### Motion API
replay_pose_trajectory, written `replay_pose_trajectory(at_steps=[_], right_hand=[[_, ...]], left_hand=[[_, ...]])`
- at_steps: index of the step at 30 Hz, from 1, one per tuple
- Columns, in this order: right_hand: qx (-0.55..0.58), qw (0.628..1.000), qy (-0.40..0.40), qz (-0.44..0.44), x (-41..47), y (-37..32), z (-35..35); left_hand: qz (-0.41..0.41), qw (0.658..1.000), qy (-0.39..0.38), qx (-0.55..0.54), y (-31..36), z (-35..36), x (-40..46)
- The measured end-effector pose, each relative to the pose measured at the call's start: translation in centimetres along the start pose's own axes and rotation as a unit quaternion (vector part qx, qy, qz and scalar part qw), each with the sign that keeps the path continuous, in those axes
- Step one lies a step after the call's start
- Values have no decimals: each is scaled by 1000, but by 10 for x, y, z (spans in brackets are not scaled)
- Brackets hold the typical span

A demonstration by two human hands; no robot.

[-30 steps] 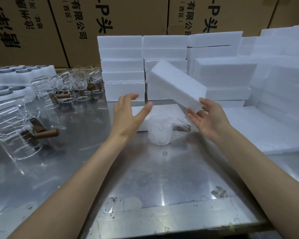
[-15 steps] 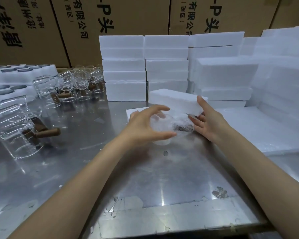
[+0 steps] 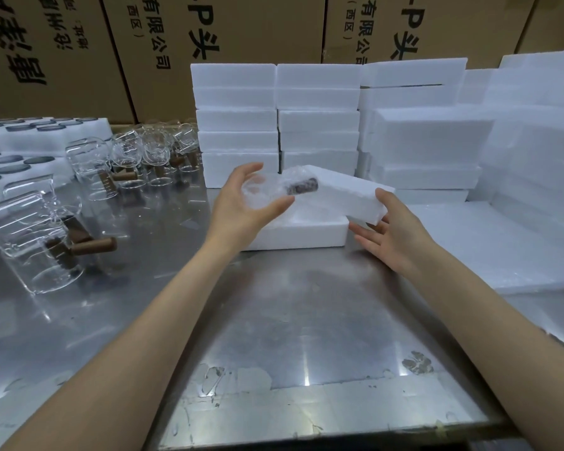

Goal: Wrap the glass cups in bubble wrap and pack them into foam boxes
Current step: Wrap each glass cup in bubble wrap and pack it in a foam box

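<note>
Hands number two: left hand (image 3: pixel 241 203) curls round one bubble-wrapped cup (image 3: pixel 275 190) at frame centre, above one open foam box (image 3: pixel 302 234) on the desk (image 3: pixel 290 320); right hand (image 3: pixel 393 232), thumb on top, grips one foam lid (image 3: pixel 349 193).

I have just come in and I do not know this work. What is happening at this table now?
A person is packing glass cups. The left hand holds a bubble-wrapped cup above an open foam box on the steel table. The right hand holds the tilted foam lid. Unwrapped wooden-handled glass cups wait at the left.
</note>
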State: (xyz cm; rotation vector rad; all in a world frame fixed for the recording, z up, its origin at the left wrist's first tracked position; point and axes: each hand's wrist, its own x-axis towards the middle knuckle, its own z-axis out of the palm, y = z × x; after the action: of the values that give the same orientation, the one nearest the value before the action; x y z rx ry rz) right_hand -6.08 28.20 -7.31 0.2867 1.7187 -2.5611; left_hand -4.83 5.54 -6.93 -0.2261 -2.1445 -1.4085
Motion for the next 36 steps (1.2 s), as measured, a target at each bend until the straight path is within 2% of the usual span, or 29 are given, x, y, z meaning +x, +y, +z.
replay_pose_trajectory(at_steps=[3,8,13,17,23,36], right_hand=[[26,1000,6,2,0,0,0],[56,998,13,17,0,1,3],[51,998,10,17,-2,2,5],[29,999,20,20,-5,-2,3],[2,998,14,55,-8,-10,-2],[80,996,25,-4,-10,-14,-3]], left_hand=[[1,1000,-15,11,-4,2,2],[9,1000,24,-7,-7,-1,7],[-21,1000,-2,24,-13,-2,6],[-14,998,-3,64,-11,-3,5],[7,999,-2,53,-2,-3,3],[-15,993,-63,95,-15,-3,3]])
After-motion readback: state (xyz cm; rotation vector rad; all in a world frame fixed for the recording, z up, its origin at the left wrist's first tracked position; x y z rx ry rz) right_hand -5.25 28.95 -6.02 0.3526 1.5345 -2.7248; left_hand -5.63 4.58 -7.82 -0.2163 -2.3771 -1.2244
